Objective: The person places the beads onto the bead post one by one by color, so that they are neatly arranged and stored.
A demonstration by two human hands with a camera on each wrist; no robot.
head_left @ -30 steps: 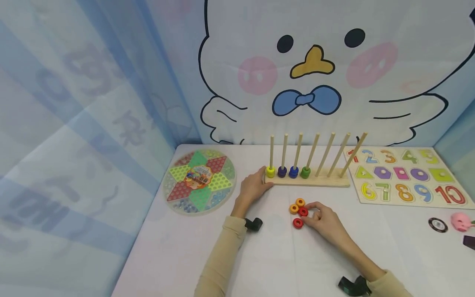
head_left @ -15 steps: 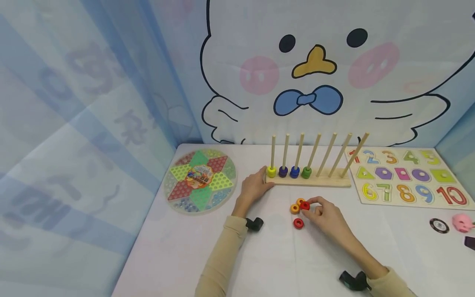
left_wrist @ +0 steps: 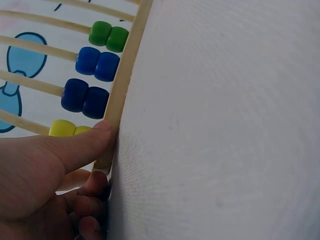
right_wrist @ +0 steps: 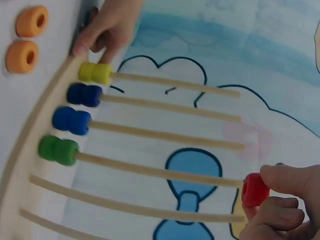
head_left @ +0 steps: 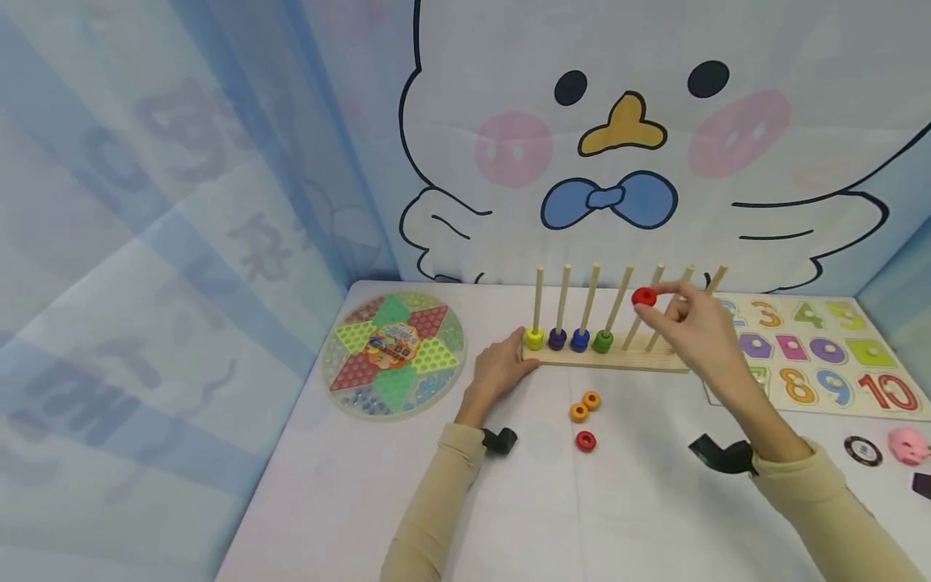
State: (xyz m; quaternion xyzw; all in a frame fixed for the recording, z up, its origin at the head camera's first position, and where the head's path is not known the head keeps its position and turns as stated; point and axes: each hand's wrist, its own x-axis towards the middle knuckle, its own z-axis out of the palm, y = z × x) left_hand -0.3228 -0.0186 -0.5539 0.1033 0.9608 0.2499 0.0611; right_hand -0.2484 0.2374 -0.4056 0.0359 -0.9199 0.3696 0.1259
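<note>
My left hand (head_left: 500, 370) grips the left end of a wooden peg rack (head_left: 604, 363), its thumb lying on the base (left_wrist: 122, 87). Pairs of yellow beads (right_wrist: 95, 73), dark purple-blue beads (right_wrist: 84, 95), blue beads (right_wrist: 71, 120) and green beads (right_wrist: 58, 150) sit at the bottom of the left pegs. My right hand (head_left: 698, 327) pinches a red bead (head_left: 643, 297) between thumb and fingers, up near the peg tops. In the right wrist view this bead (right_wrist: 255, 189) is close to the peg tips; whether it touches one I cannot tell. The pegs to the right carry no beads.
Two orange beads (head_left: 585, 406) and another red bead (head_left: 585, 441) lie in front of the rack. A round star-patterned game board (head_left: 393, 356) is at left, a number puzzle board (head_left: 822, 356) at right. Near the right edge lie a black-and-white disc (head_left: 863, 451) and a pink toy (head_left: 907, 446).
My right hand has lifted one red bead from beside the orange beads and carried it up and right to the peg tops. The left hand stays on the rack's end.
</note>
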